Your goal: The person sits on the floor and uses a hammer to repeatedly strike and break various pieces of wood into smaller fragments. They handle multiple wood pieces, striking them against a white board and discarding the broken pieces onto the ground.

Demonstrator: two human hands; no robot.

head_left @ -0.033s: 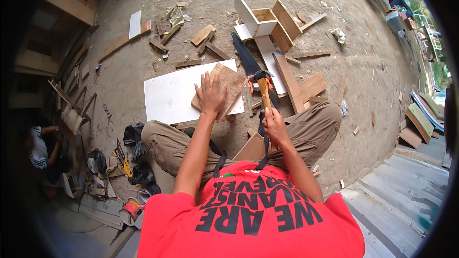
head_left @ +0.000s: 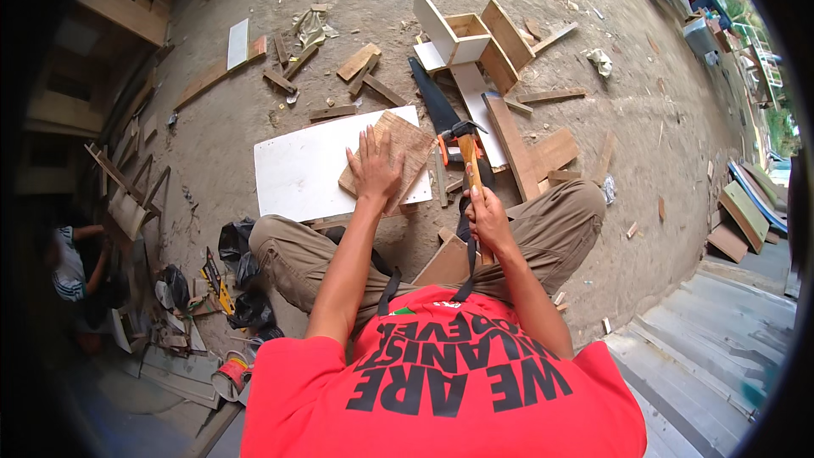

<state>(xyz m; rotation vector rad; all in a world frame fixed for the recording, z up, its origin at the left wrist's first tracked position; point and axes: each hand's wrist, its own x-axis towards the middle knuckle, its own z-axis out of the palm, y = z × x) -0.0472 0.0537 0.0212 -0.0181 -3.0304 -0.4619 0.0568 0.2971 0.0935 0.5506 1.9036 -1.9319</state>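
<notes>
My left hand (head_left: 376, 171) lies flat, fingers spread, on a brown wooden board (head_left: 414, 151). That board rests at an angle over the right end of a white panel (head_left: 297, 161) in front of my crossed legs. In my closed right hand (head_left: 489, 219) is the wooden handle of a hammer (head_left: 469, 157), its dark head pointing away from me. Beyond the hammer head lies a handsaw (head_left: 434, 100) with a dark blade and an orange-and-black handle, partly hidden by the hammer.
A small box-like wooden assembly (head_left: 462, 38) stands beyond the saw, beside long planks (head_left: 510, 144). Wood offcuts (head_left: 360, 61) litter the dirt floor. Black plastic bags (head_left: 252, 309) and a yellow-handled saw (head_left: 218, 284) lie at left, where another person (head_left: 72, 263) sits. Corrugated metal sheets (head_left: 695, 356) lie at right.
The hammer and my right hand have shifted very slightly away from me. My left hand stays flat on the brown board.
</notes>
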